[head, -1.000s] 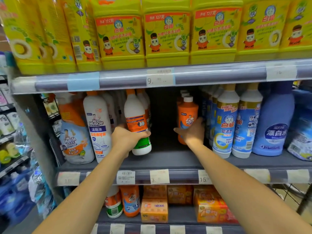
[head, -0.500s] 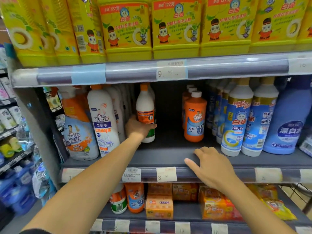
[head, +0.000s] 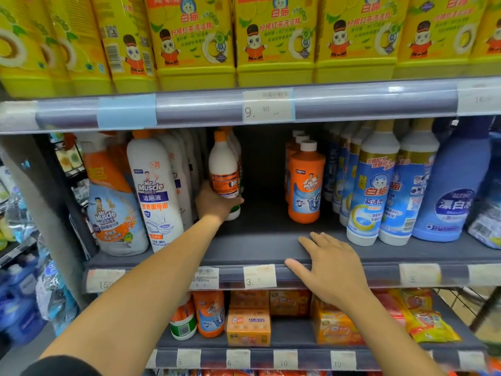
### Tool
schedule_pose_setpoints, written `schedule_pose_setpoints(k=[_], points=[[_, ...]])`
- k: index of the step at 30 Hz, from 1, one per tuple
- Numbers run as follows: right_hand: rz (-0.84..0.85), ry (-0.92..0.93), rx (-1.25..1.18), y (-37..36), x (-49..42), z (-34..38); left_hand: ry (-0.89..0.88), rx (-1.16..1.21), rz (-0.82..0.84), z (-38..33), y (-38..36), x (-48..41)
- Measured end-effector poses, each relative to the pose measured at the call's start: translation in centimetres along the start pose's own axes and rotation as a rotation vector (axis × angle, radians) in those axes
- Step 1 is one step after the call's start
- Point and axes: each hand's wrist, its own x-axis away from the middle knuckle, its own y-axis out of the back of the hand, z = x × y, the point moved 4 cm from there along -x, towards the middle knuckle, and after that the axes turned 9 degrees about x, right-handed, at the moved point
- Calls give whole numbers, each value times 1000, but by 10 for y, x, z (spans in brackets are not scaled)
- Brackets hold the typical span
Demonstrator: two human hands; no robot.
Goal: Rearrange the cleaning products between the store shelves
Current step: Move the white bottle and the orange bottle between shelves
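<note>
This is a shop aisle, most likely a supermarket's cleaning section. Grey shelves (head: pixel 271 242) carry paper price tags (head: pixel 267 105) in clear rails along their front edges. Identical goods stand in rows: yellow detergent bottles (head: pixel 273 42) above, orange bottles (head: pixel 306 183) below.

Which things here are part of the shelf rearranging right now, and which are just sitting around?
In the job: left hand gripping the white bottle; right hand, open at the edge of the middle shelf; orange bottle beside the gap.
Just there: yellow packs up top; blue-label bottles; soap boxes below; price tag.
</note>
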Motion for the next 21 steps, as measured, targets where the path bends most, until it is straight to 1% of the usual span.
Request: schedule_pose_setpoints(k=[4,6,9,12,15,18,19,21], points=[[8,5,-11,2,0,0,25,8,27,2,0,-2],[12,5,-11,3,0,1,96,26,76,6,-1,0],[6,1,-10,5,1,1,258,13,124,13,-2,12],[4,5,-24,9,1,1,288,28,130,8,4,30],[34,20,-42,12,1,0,235,44,228,-2,16,59],[45,11,-102,21,4,5,91,-34,343,-18,39,96],[18,-3,-156,26,7,9,30,-43,366,-23,49,108],[-92,-30,-278,37,20,23,-92,-30,393,-28,74,131]])
